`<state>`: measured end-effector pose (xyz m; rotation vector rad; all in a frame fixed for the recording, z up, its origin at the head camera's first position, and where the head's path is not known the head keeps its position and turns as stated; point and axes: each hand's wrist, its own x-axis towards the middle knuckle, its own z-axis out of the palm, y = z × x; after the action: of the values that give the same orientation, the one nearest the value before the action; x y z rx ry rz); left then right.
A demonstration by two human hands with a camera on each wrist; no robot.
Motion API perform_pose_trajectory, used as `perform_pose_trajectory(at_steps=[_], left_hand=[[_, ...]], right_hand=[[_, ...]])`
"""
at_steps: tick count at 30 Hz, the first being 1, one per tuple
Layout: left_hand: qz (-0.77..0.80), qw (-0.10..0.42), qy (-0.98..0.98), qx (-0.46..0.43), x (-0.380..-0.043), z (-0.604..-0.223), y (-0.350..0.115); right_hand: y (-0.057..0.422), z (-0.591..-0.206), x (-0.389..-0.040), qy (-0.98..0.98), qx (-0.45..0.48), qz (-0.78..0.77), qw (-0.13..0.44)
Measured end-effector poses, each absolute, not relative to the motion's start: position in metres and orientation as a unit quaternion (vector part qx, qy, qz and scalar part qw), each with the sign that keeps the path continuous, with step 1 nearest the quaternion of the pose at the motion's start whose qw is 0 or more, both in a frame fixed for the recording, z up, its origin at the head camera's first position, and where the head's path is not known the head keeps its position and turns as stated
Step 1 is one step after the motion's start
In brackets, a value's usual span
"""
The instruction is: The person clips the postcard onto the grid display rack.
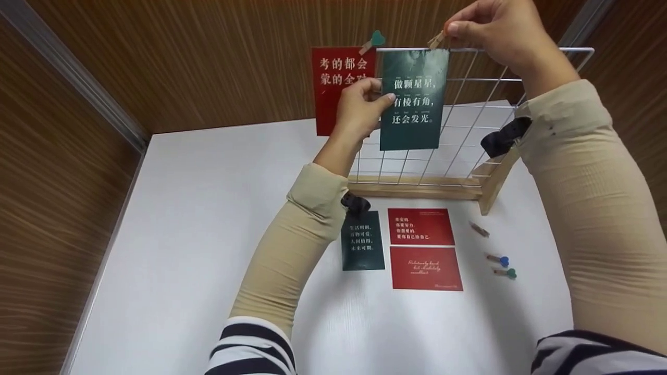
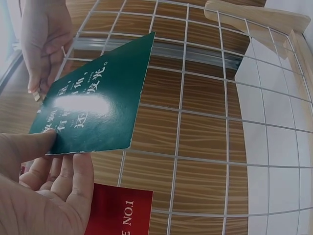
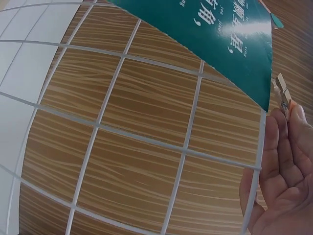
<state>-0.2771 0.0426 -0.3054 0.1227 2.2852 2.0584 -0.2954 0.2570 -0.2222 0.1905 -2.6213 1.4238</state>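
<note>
My left hand [image 1: 359, 109] pinches a dark green card [image 1: 412, 136] with white writing by its left edge, thumb in front. The card is upright before the wire grid rack [image 1: 458, 127], its top edge near the top wire. In the left wrist view, the card [image 2: 117, 93] angles away from the grid. My right hand [image 1: 503, 31] pinches a small wooden clothespin [image 3: 282, 93] with a bit of orange at its end, just above the card's top right corner. Whether the clothespin grips the card cannot be told. A red card [image 1: 328, 112] hangs at left under a clothespin with a green heart [image 1: 377, 38].
On the white table [image 1: 208, 234] lie a green card [image 1: 363, 255] and two red cards, one [image 1: 422, 234] behind the other [image 1: 424, 281]. Right of them are a plain-looking clothespin [image 1: 479, 229], one with a blue heart [image 1: 503, 261] and one with a green heart [image 1: 510, 273].
</note>
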Motion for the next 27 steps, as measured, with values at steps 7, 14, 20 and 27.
perform_pose_trajectory(at_steps=[7,14,20,27], left_hand=[[0.664,0.023,0.747,0.031,-0.2780,-0.3069,0.0432],[0.659,0.016,0.751,0.033,-0.2781,-0.3071,0.0438],[0.649,0.010,0.760,0.037,-0.2774,-0.3055,0.0447],[0.649,0.003,0.760,0.036,-0.2782,-0.3053,0.0443]], right_hand=[[0.2539,-0.2224,-0.2964,-0.879,0.084,0.463,0.076],[0.2496,-0.2238,-0.2974,-0.900,0.079,0.420,0.082],[0.2512,-0.2271,-0.2972,-0.912,0.090,0.389,0.093],[0.2510,-0.2282,-0.2982,-0.917,0.095,0.375,0.098]])
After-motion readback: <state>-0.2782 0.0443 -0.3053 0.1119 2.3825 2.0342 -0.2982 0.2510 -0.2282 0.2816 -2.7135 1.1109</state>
